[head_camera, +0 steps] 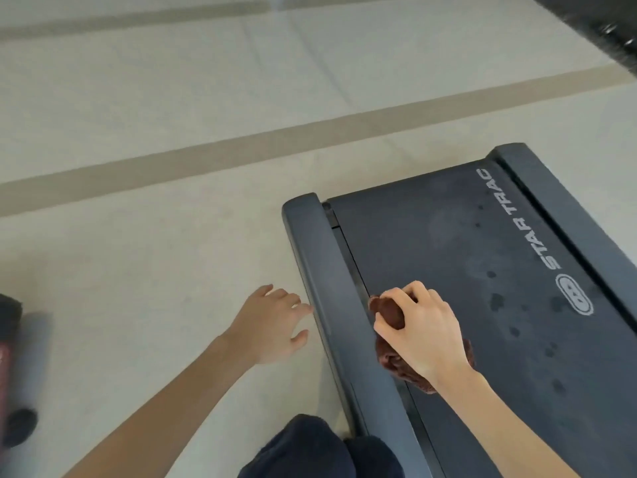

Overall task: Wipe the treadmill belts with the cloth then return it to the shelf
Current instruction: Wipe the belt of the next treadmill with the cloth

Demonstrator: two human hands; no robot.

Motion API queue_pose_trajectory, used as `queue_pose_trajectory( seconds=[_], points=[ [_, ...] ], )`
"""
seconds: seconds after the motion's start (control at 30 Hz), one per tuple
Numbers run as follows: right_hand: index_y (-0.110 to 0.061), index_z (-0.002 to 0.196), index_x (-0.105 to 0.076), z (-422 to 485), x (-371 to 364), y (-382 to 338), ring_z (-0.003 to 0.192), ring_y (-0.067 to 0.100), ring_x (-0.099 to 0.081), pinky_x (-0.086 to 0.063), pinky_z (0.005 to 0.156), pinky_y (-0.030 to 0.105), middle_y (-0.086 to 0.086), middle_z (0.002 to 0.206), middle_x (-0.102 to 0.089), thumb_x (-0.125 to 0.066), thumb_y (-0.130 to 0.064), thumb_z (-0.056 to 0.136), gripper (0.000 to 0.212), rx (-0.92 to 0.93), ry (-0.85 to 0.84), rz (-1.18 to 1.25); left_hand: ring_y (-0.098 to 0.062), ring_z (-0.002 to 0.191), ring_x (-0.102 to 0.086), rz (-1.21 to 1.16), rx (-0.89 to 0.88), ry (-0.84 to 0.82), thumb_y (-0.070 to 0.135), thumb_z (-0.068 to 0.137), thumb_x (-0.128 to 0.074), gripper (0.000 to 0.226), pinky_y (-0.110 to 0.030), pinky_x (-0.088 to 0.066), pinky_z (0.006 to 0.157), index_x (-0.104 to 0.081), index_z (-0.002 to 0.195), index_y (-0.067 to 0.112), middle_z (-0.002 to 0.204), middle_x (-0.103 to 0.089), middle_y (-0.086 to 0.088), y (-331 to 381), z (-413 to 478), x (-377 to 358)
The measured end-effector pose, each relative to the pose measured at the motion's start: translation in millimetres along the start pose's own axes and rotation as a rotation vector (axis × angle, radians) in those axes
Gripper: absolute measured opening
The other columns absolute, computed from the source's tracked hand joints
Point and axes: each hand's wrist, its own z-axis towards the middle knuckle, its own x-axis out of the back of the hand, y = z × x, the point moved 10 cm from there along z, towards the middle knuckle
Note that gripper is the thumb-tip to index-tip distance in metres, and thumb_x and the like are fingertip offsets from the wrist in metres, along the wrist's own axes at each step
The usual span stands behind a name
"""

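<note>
At the lower centre of the frame, my right grip (424, 329) is curled over the bunched brown cloth (391, 315), fingers clamped on top and pressing it down onto the belt (482, 257). The cloth sits at the belt's left edge, just beside the left rail (327, 270); whether it touches that rail I cannot tell.

From there, the belt's long axis runs from the rounded end in the upper middle of the frame down toward the lower right corner. Its width runs off to the right of the cloth, toward the white logo (517, 219) and the right rail (558, 208). Dark spots (496, 301) lie on the belt to the right of the cloth, between it and the logo. I judge the next stroke should go rightward across the belt, and the right grip already has what it needs for that.

My left grip (272, 322) is left of the rail, over the floor (138, 270), fingers spread and holding nothing. Its fingertips are very near the rail's outer side, but contact is unclear. It is well apart from the cloth.

The shelf is not in view, so I judge the return to it is some way off.
</note>
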Motion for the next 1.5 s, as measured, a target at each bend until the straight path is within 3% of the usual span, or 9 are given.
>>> queue_pose_trajectory(
  seconds=[0.2,0.37,0.67,0.97,1.1,1.4,1.5],
  points=[
    [-0.021,0.103,-0.065,-6.5,109.4,-61.2,0.086,0.023,-0.054,-0.043,0.074,0.034,0.004,0.101,-0.06,-0.062,-0.039,0.085,0.026,0.035,0.012,-0.05,-0.018,0.12,-0.048,0.003,0.041,0.099,0.045,0.095,-0.033,0.049,-0.034,-0.03,0.106,-0.041,0.14,0.028,0.136,-0.05,0.004,0.0,-54.9,141.5],
    [-0.018,0.095,-0.068,-22.2,218.6,-116.6,0.077,0.026,-0.058,-0.048,0.067,0.037,0.007,0.093,-0.063,-0.071,-0.033,0.078,0.023,0.041,0.083,-0.031,-0.025,0.104,-0.064,-0.026,-0.003,0.403,0.034,0.077,-0.072,0.042,-0.045,-0.049,0.093,-0.068,0.114,0.016,0.114,-0.068,-0.007,20.8,-116.6,282.9],
    [-0.02,0.097,-0.067,-64.5,389.3,-206.7,0.078,0.026,-0.057,-0.048,0.069,0.037,0.005,0.095,-0.061,-0.072,-0.029,0.079,0.021,-0.033,0.146,0.041,-0.027,0.126,-0.05,-0.071,-0.046,0.41,0.038,0.086,-0.056,0.047,-0.048,-0.037,0.106,-0.056,0.129,0.02,0.135,-0.054,-0.007,25.7,-219.7,438.1],
    [-0.021,0.104,-0.066,-86.7,437.1,-236.5,0.088,0.024,-0.055,-0.047,0.078,0.04,0.004,0.102,-0.059,-0.066,-0.033,0.084,0.023,-0.149,0.152,0.086,-0.029,0.131,-0.044,-0.034,-0.075,0.351,0.041,0.085,-0.059,0.051,-0.053,-0.035,0.106,-0.055,0.131,0.019,0.14,-0.049,-0.01,19.6,-244.2,483.7],
    [-0.022,0.107,-0.064,-75.4,438.4,-233.1,0.091,0.024,-0.054,-0.046,0.081,0.04,0.004,0.105,-0.059,-0.062,-0.037,0.086,0.026,-0.181,0.123,0.071,-0.029,0.133,-0.041,-0.039,-0.064,0.327,0.046,0.087,-0.045,0.054,-0.054,-0.034,0.107,-0.053,0.133,0.021,0.142,-0.047,-0.009,16.6,-237.2,490.2],
    [-0.021,0.105,-0.065,0.7,448.5,-227.5,0.087,0.026,-0.055,-0.046,0.076,0.038,0.004,0.102,-0.059,-0.064,-0.035,0.084,0.026,-0.201,0.16,0.067,-0.028,0.13,-0.045,-0.032,-0.128,0.374,0.037,0.087,-0.053,0.048,-0.05,-0.033,0.108,-0.053,0.132,0.019,0.139,-0.05,-0.009,-34.9,-179.4,508.0],
    [-0.019,0.106,-0.066,38.9,456.7,-228.7,0.089,0.027,-0.055,-0.047,0.076,0.039,0.004,0.103,-0.059,-0.064,-0.035,0.084,0.027,-0.208,0.175,0.086,-0.027,0.131,-0.043,-0.018,-0.124,0.374,0.038,0.089,-0.044,0.048,-0.049,-0.032,0.109,-0.053,0.132,0.019,0.139,-0.05,-0.007,-64.7,-149.2,530.2]
  ],
)
